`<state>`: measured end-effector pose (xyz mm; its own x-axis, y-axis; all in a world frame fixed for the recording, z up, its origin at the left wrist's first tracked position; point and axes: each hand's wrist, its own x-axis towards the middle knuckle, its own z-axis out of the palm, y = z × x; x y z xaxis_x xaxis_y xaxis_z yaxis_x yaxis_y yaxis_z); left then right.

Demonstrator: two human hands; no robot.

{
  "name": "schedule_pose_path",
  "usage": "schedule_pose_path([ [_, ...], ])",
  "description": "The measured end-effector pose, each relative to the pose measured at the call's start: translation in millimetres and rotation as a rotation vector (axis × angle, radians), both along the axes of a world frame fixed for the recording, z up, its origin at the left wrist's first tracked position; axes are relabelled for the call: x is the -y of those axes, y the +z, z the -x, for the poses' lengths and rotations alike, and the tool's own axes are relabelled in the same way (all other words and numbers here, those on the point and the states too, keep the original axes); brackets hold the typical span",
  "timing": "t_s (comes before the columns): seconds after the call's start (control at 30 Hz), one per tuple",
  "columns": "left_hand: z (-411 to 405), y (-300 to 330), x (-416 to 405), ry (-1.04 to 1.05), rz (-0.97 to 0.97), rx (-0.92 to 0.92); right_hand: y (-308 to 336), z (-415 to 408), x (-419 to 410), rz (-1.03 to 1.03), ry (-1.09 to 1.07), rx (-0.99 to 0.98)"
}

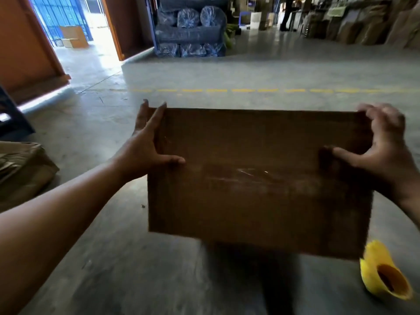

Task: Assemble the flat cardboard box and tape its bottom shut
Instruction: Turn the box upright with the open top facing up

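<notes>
A brown cardboard box (259, 185) is held up in front of me above the concrete floor, its broad face turned toward me, with a strip of clear tape glinting across the middle of that face. My left hand (147, 144) grips the box's left edge, fingers over the far side and thumb on the near face. My right hand (384, 151) grips the upper right corner in the same way. A yellow tape roll (384, 273) lies on the floor at the lower right, just below the box's corner.
A flattened brown carton (20, 171) lies on the floor at the left. Blue wrapped bundles (191, 30) are stacked at the back, with cardboard stacks (363, 26) along the right wall. A dashed yellow line (250, 90) crosses the floor. An open doorway (75, 26) is at the back left.
</notes>
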<state>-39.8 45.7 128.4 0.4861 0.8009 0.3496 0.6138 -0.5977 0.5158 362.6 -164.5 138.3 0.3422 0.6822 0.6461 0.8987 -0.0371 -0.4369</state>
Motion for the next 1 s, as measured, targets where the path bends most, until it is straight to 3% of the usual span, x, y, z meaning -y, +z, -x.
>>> schedule_pose_path([
  [0.13, 9, -18, 23, 0.03, -0.113, 0.053, -34, 18, 23, 0.01, -0.005, 0.045],
  [0.23, 20, -52, 35, -0.003, -0.141, 0.073, -78, 31, 41, 0.087, -0.007, -0.036],
  [0.4, 49, -117, 57, -0.014, -0.056, 0.005, -130, 47, 61, 0.15, 0.026, -0.028],
  [0.63, 57, -126, 73, -0.008, -0.155, -0.035, -131, 52, 77, 0.109, 0.03, 0.001],
  [0.73, 58, -102, 61, 0.014, -0.055, -0.011, -111, 33, 79, 0.198, 0.056, -0.012],
  [0.83, 49, -79, 28, 0.089, 0.166, 0.064, -85, 12, 54, 0.307, -0.019, -0.121],
  [1.0, 13, -61, -17, 0.217, 0.389, -0.01, -67, -10, -16, 0.474, -0.094, -0.32],
])
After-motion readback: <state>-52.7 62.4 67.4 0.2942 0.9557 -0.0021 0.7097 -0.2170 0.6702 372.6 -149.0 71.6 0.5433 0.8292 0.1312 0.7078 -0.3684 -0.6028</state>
